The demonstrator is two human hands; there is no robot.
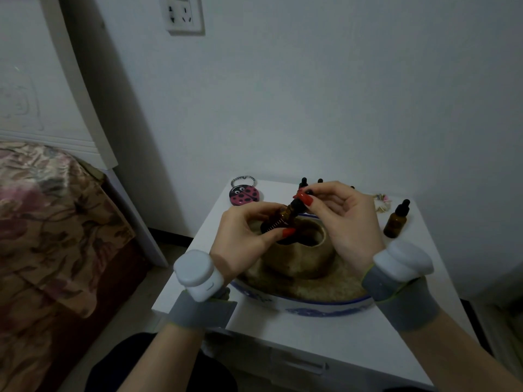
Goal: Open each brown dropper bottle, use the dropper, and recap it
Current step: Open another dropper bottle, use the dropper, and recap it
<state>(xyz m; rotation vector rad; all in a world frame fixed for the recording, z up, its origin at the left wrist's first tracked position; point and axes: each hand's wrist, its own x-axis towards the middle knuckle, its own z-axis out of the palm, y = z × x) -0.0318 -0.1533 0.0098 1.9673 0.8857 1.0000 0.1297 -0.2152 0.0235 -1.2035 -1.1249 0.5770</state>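
L hand (243, 236) grips brown bottle (278, 222), R hand (343, 219) pinches its cap (297, 205), above bowl (311, 305) mid-table (283, 332).

Setting: home bedroom | bed (42, 222) with floral cover along one side, white headboard (85, 108) | small white bedside cabinet (311, 335) with drawer | plain painted wall, socket (185, 14) | ladybird trinket (245, 196) on cabinet top
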